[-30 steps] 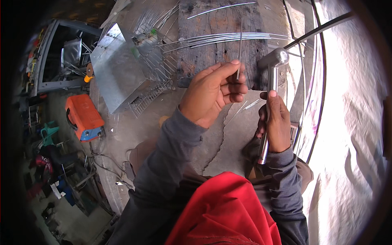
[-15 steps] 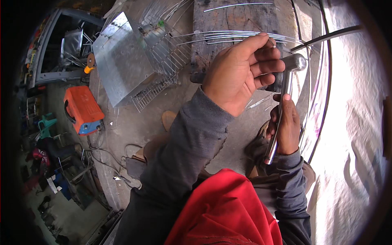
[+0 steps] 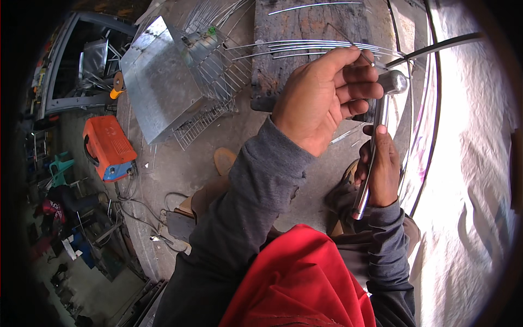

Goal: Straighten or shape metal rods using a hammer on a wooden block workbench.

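Thumb and fingers of my left hand (image 3: pixel 321 101) are pinched on a thin metal rod (image 3: pixel 340 34), which slants up and left from the fingertips over a dark wooden board (image 3: pixel 305 27). My right hand (image 3: pixel 384 166) is wrapped round the shiny shaft of a metal hammer (image 3: pixel 383 111). The hammer stands nearly upright, its rounded head beside my left fingertips; whether they touch I cannot tell. Several thin silvery rods (image 3: pixel 305 47) lie across the board behind my left hand.
A sheet-metal box (image 3: pixel 163 82) and wire grids (image 3: pixel 210 120) stand at the left. Further left is an orange and blue machine (image 3: pixel 110 147) with cables (image 3: pixel 143 217) on the floor. A pale cloth (image 3: pixel 463 163) hangs at the right, beside a dark curved bar (image 3: pixel 444 44).
The rod in my left hand has shifted, and its near end sticks out further past my fingertips. My left hand has moved slightly right; my right hand and the hammer stay nearly still.
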Available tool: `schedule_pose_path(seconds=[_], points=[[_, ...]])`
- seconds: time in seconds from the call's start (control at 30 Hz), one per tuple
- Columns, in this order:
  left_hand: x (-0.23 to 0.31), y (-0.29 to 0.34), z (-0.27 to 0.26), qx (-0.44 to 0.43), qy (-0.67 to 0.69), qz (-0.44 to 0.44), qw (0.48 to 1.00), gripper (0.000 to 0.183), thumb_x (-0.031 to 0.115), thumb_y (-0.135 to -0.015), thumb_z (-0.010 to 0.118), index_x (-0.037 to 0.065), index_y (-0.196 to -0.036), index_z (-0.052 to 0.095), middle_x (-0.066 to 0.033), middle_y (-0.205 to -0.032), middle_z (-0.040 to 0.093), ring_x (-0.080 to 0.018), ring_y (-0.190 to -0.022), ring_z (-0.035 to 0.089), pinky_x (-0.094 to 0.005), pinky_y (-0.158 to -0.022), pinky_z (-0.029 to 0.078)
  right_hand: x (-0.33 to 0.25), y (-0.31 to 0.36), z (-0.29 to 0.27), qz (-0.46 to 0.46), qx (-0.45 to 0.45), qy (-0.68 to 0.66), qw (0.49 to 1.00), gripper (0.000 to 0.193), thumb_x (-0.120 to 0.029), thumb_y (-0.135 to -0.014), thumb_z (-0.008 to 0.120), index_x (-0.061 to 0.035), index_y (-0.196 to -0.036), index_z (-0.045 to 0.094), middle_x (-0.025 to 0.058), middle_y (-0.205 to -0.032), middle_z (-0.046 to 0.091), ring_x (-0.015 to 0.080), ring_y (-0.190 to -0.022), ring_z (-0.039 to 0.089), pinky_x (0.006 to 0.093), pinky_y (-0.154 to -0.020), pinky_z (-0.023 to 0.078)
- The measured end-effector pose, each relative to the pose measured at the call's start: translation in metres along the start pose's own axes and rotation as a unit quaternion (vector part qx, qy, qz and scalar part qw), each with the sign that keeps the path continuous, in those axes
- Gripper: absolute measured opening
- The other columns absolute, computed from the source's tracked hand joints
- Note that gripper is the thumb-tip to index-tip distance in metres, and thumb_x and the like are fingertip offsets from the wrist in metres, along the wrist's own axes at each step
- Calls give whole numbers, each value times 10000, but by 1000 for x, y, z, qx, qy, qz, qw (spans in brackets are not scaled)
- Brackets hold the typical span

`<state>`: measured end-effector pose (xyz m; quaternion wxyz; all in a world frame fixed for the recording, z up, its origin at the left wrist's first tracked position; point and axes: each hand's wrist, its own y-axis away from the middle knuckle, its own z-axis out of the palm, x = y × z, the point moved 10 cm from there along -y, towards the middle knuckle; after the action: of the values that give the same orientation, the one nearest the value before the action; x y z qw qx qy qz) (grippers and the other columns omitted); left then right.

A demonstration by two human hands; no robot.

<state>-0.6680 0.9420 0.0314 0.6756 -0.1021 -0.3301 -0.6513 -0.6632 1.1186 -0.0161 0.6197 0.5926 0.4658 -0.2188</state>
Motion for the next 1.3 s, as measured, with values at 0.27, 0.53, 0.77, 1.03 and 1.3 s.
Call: schedule_pose_path(seconds=[0.27, 0.53, 0.77, 1.03, 1.3], points=[[3, 0, 2, -9, -12, 7, 1000, 299, 333, -1002, 571, 83, -1123, 682, 12, -946, 703, -140, -874, 686, -298, -767, 518, 2, -1, 2, -1, 1, -4, 1000, 639, -613, -1030, 432, -8, -1173, 581, 0, -661, 467, 72, -421, 443, 220, -379, 376], [5, 1, -4, 36, -38, -1, 999, 290, 328, -1009, 567, 79, -1106, 679, -7, -907, 697, -139, -827, 687, -296, -718, 524, -2, 0, 0, -2, 1, -9, 1000, 628, -611, -1033, 426, -13, -1154, 576, 2, -661, 467, 76, -415, 442, 225, -374, 371], [30, 4, -34, 87, -527, -18, 845, 338, 330, -989, 616, 10, -1039, 713, -9, -720, 636, -135, -663, 632, -315, -642, 521, 2, -3, 3, -6, -20, -19, 1000, 576, -582, -1045, 427, -25, -1083, 568, 13, -653, 476, 78, -411, 449, 230, -386, 375], [90, -9, -54, 217, -777, 132, 575, 280, 330, -903, 722, 103, -1065, 752, -84, -955, 673, -231, -925, 637, -373, -819, 504, 0, -3, -2, -6, -32, -11, 999, 575, -581, -1044, 430, -23, -1087, 564, 16, -656, 482, 80, -406, 453, 231, -379, 374], [117, -17, -48, 340, -747, 356, 446, 265, 264, -900, 719, 157, -1143, 721, -73, -1257, 563, -289, -1212, 530, -485, -1048, 398, -1, -2, 0, 11, -44, -16, 999, 618, -617, -1029, 429, -22, -1127, 565, 8, -668, 480, 76, -421, 455, 230, -382, 387]])
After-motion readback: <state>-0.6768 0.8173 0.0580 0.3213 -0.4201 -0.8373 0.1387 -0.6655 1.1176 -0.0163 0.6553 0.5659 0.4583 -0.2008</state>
